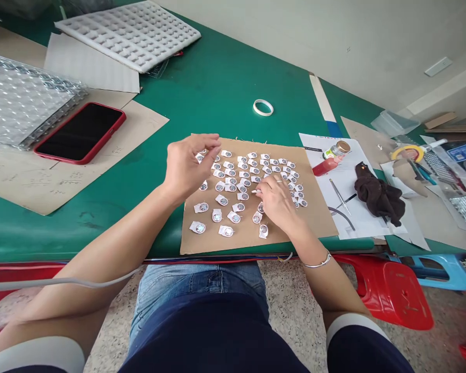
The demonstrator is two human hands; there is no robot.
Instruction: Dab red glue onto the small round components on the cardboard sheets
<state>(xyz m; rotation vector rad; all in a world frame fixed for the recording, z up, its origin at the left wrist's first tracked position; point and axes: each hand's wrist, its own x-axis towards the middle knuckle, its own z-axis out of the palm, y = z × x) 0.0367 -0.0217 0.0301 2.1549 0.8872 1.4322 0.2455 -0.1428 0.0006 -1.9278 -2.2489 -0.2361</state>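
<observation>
- Board (316, 212): before me at twelve.
- My left hand (188, 165): its ten o'clock, half open, empty.
- My right hand (276, 199): its four o'clock, pinching.
- Discs (243, 196): scattered right round its dial.
- White bit (257, 191): in my pinch.

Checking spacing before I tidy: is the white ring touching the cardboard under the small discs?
Apart: the head view shows green tabletop between the white ring and the cardboard sheet.

- Small white item (257, 191): partly covered by right hand (275, 200).
- Round pieces (228, 231): printed markings too small to read.
- Bubble-wrap package (23, 101): cut off by left picture edge.
</observation>
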